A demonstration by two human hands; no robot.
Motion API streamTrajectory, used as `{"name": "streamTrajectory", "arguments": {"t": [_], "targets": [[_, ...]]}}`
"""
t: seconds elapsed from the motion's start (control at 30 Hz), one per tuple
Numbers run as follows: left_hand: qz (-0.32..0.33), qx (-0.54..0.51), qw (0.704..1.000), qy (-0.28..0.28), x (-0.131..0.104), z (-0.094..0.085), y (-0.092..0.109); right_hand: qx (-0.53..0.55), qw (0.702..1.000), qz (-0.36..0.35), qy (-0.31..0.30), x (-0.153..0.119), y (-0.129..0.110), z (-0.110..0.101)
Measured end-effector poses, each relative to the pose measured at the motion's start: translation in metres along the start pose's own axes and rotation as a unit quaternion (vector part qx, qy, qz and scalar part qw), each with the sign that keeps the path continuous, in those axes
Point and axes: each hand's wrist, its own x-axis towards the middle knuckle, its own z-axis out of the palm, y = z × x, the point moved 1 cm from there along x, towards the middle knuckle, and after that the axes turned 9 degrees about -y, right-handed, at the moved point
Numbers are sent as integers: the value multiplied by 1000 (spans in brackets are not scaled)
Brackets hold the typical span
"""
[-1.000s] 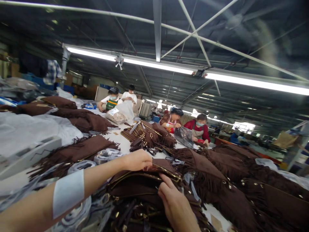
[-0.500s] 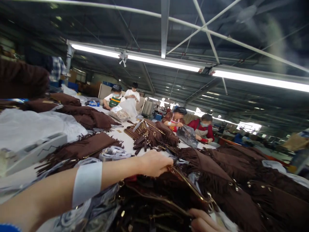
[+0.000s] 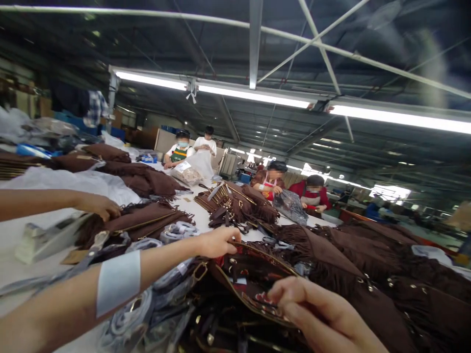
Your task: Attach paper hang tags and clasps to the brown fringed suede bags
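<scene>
A dark brown bag (image 3: 253, 274) with a gold zipper gapes open in front of me, showing a patterned lining and a small pale label inside. My left hand (image 3: 220, 242), its forearm wrapped in a white band, pinches the bag's far left edge. Over the near right edge of the opening, my right hand (image 3: 307, 306) has its thumb and fingers pressed together at the lining; what it pinches is too small to make out. Wrapped grey straps (image 3: 138, 314) lie left of the bag.
Another person's hand (image 3: 99, 206) touches a brown fringed bag (image 3: 147, 220) at the left. More brown bags (image 3: 331, 250) pile up at the right, others (image 3: 235, 201) at the table's middle. Several people stand beyond, one near a clear plastic bag (image 3: 290, 206).
The bag's opening has widened, showing its lining. My left hand moved slightly left, my right hand up and left to the opening. Another person's arm has come in from the left.
</scene>
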Motion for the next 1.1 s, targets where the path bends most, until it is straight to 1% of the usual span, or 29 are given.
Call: {"name": "streamTrajectory", "arguments": {"t": [0.03, 0.1, 0.13, 0.23, 0.3, 0.37, 0.43, 0.5, 0.57, 0.63, 0.73, 0.83, 0.9, 0.97, 1.03, 1.1], "targets": [[-1, -25, 1000, 4, 2, 5, -7, -4, 1000, 16, 14, 11, 1, 8], [-4, -76, 997, 16, 5, 16, -21, -3, 998, 64, 13, 34, 12, 26], [-6, -102, 994, 22, 6, 20, -26, 4, 997, 73, -9, 45, 20, 36], [-1, -177, 983, 44, 5, 30, -37, 47, 995, 80, -18, 69, 40, 62], [16, -218, 974, 56, 2, 34, -38, 96, 992, 81, -17, 78, 46, 71], [36, -251, 965, 67, 1, 36, -39, 163, 983, 82, -21, 81, 45, 72], [41, -277, 957, 71, 1, 37, -40, 237, 969, 73, -15, 82, 43, 66], [24, -297, 953, 58, 2, 40, -44, 290, 956, 54, 8, 82, 43, 58], [0, -313, 949, 37, 3, 43, -47, 304, 951, 47, 37, 80, 47, 52], [-15, -326, 945, 27, 3, 45, -49, 292, 953, 63, 49, 77, 54, 50], [-35, -339, 940, 19, 0, 43, -46, 253, 962, 87, 57, 71, 62, 51], [-48, -337, 940, 0, -9, 37, -38, 171, 978, 100, 60, 66, 63, 53], [-42, -315, 948, -16, -15, 34, -32, 87, 990, 104, 40, 65, 61, 55], [-35, -285, 958, -20, -19, 33, -28, 9, 993, 114, 16, 66, 59, 58], [-31, -264, 964, -11, -21, 34, -26, -36, 991, 129, 7, 69, 57, 60], [-23, -254, 967, -5, -21, 35, -25, -52, 988, 145, 0, 72, 54, 60]]}}
